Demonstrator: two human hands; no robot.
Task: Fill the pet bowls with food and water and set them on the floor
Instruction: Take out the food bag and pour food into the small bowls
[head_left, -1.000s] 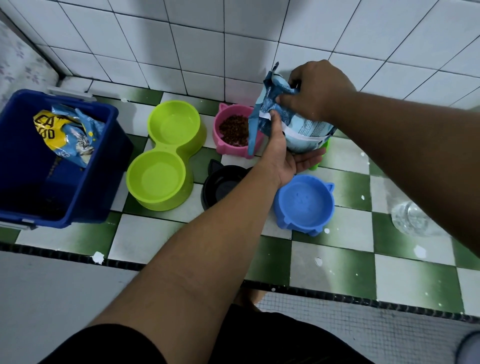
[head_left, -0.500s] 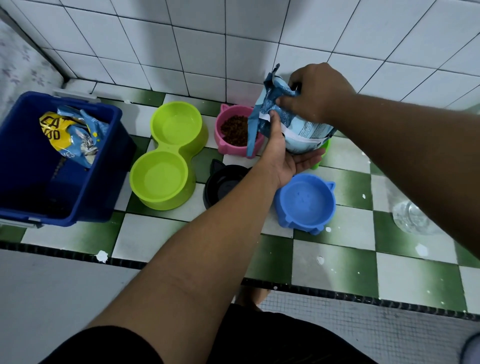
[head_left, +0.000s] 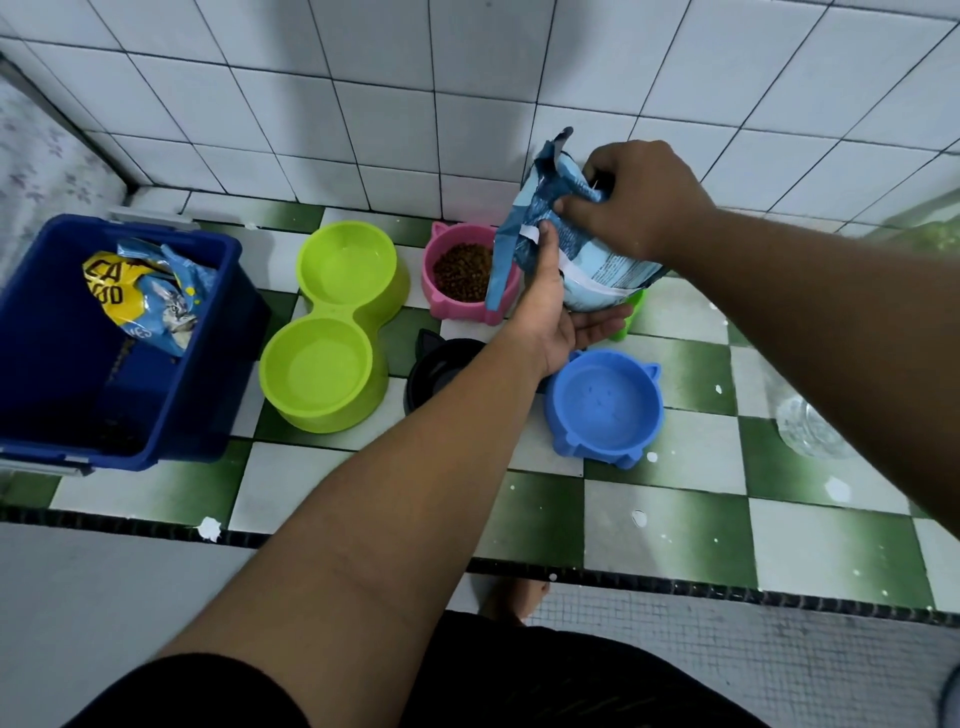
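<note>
Tipping slowly is best: right hand (head_left: 644, 197) pinches the crinkly blue food bag (head_left: 597, 265), left hand (head_left: 550, 322) lies flat underneath, round blue plastic bowl (head_left: 602, 405) at six o'clock.

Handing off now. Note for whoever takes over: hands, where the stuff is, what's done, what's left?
Left hand: palm and straight fingers under the food bag, thumb up its front.
Right hand: pinches the bag's crumpled top.
All bowls sit on the checkered ledge; the bag is held over the small green bowl.
Done: pink bowl has kibble.
Left: blue bowl is empty. Lime double bowl has no kibble; water can't be told. Black bowl is partly hidden by the arm. No bowl is on the floor yet.
Second food bag is in the blue bin; clear container at right.
</note>
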